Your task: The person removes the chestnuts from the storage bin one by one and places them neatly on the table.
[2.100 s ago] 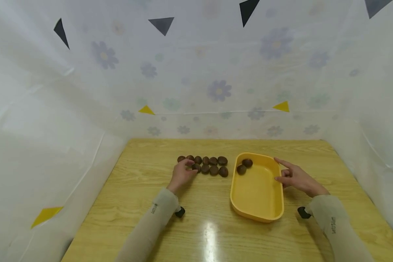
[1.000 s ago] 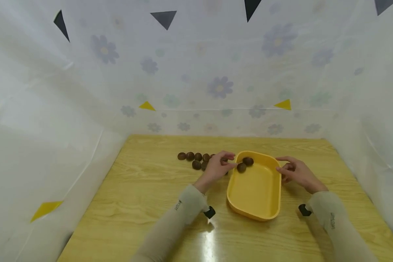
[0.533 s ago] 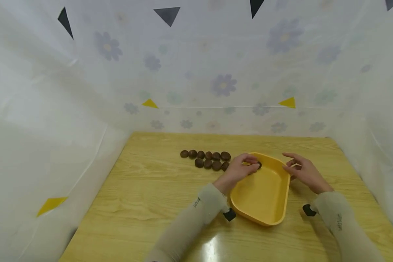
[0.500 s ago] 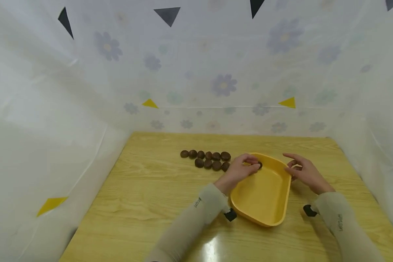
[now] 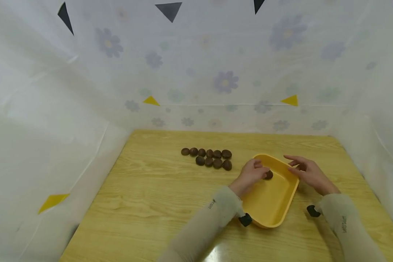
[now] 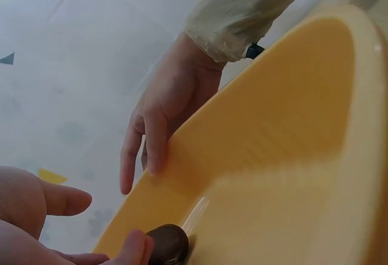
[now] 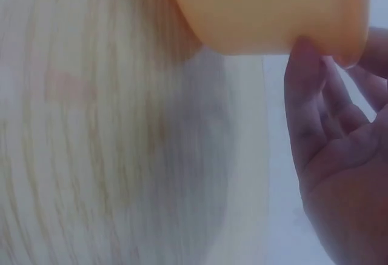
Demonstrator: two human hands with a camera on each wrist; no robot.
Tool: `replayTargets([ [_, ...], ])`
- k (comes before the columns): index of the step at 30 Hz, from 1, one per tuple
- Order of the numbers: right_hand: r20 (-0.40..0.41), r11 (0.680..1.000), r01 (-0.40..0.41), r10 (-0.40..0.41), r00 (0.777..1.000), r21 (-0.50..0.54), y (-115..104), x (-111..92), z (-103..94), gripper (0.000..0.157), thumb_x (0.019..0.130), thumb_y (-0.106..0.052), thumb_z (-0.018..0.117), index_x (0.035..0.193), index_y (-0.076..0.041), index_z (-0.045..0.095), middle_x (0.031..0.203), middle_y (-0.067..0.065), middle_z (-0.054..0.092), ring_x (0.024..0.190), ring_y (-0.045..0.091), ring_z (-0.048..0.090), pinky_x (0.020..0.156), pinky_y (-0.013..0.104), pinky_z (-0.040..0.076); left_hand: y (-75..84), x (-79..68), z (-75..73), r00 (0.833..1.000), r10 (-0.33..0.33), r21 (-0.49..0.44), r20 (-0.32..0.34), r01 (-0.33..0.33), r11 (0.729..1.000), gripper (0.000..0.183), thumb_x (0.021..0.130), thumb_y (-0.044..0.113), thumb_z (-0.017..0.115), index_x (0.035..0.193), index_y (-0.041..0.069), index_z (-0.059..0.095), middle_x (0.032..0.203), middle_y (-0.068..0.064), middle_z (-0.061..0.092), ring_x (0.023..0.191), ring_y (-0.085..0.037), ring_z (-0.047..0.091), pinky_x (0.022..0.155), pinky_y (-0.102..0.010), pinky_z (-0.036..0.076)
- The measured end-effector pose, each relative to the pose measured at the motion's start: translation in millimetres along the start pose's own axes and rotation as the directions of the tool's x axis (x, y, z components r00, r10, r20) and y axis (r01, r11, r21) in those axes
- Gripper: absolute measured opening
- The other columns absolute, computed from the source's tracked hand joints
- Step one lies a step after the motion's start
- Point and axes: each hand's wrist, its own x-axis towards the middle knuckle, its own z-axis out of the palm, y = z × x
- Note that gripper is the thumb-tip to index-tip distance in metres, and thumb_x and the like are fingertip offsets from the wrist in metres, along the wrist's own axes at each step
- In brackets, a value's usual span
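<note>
My left hand [image 5: 251, 174] reaches over the left rim of a yellow plastic tray [image 5: 268, 207]. Its digits are spread apart, and one fingertip rests right beside a dark brown chestnut [image 6: 168, 244] in the tray. In the head view that chestnut [image 5: 269, 175] shows just past the hand, which covers the rest of the tray's far left corner. On the other side, my right hand [image 5: 312, 176] pinches the tray's right rim. The right wrist view has fingers [image 7: 303, 77] against the outside of the wall.
Several chestnuts [image 5: 209, 162] lie in two rows on the wooden table [image 5: 144, 189], left of the tray. A white flower-patterned sheet [image 5: 196, 58] encloses the table at the back and both sides.
My left hand has moved right from the chestnut rows into the tray. The tray has turned and shifted slightly right, and the visible chestnut inside has moved right and nearer. The rows look unchanged.
</note>
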Motion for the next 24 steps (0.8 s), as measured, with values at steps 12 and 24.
replayTargets([
  [12, 0.023, 0.998, 0.009, -0.01, 1.0, 0.055, 6, -1, 1.5, 0.054, 0.108, -0.028, 0.058, 0.155, -0.003, 0.045, 0.13, 0.023, 0.053, 0.096, 0.011, 0.068, 0.073, 0.031, 0.059, -9.4, 15.4, 22.8, 0.992, -0.067, 0.105, 0.109, 0.055, 0.993, 0.041, 0.099, 0.012, 0.07, 0.136, -0.002, 0.062, 0.113, -0.01, 0.071, 0.105, -0.033, 0.07, 0.098, -0.05, 0.057],
  [24, -0.016, 0.998, 0.033, -0.032, 0.999, 0.05, 9, -2, 5.9, 0.048, 0.109, -0.027, 0.058, 0.15, -0.003, 0.053, 0.125, 0.02, 0.058, 0.101, -0.006, 0.065, 0.077, 0.028, 0.06, -21.3, 27.1, 47.6, 0.987, 0.014, 0.361, 0.158, -0.071, 0.93, 0.014, 0.095, 0.007, 0.075, 0.109, 0.003, 0.076, 0.086, -0.003, 0.068, 0.072, -0.014, 0.059, 0.068, -0.027, 0.051],
])
